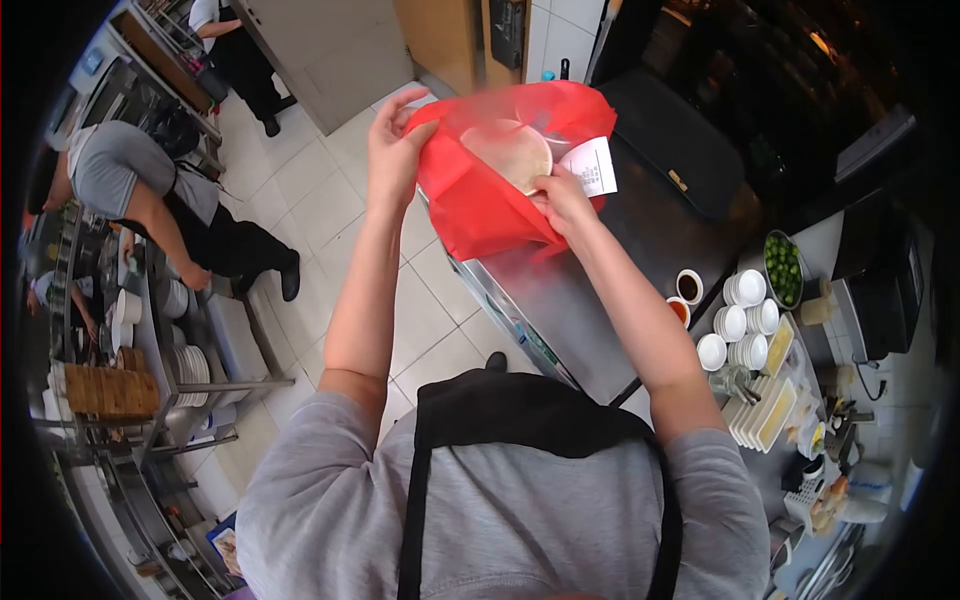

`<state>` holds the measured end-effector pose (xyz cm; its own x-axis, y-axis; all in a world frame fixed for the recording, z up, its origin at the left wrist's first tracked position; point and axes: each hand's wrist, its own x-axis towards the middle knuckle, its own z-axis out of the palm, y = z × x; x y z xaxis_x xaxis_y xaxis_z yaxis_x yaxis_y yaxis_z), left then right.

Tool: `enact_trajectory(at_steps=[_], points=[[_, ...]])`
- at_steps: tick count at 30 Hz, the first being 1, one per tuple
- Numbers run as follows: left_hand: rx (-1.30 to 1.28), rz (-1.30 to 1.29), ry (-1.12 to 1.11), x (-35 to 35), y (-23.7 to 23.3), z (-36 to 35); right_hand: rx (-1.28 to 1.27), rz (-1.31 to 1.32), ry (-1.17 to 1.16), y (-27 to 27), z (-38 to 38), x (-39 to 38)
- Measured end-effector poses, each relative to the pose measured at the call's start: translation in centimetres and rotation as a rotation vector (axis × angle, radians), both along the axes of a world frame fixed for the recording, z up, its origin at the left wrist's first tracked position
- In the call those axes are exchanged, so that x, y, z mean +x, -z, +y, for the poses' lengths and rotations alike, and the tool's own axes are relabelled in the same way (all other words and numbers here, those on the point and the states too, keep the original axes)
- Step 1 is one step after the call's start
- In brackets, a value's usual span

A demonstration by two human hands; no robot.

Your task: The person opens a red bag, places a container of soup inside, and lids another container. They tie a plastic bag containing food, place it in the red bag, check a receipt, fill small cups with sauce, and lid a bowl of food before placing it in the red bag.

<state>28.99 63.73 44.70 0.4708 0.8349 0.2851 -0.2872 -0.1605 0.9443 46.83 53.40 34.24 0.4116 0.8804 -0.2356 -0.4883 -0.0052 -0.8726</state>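
A red bag [470, 205] hangs between my two hands above the edge of the metal counter, its mouth spread. Inside it shows a round pale container [512, 158]. My left hand [393, 145] pinches the bag's left rim between thumb and fingers. On the other side, my right hand [562, 203] is closed at the container's lower right edge, with red cloth around the fingers. A white printed receipt [592, 168] lies against the bag's right side, just beyond my right hand.
The metal counter [600, 325] bears two sauce bowls [689, 286], stacked white bowls [745, 288], a bowl of green limes [783, 268] and pale trays [765, 410] at right. A black bag or case [665, 140] lies behind. Co-workers [160, 195] stand at left by shelves.
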Motion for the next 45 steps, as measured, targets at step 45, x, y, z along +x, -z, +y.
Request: enact_trajectory(at_steps=[45], points=[[-0.773,0.182,0.365,5.0,15.8,-10.4,-0.18,-0.235,0.135,5.5,-10.9,2.0]])
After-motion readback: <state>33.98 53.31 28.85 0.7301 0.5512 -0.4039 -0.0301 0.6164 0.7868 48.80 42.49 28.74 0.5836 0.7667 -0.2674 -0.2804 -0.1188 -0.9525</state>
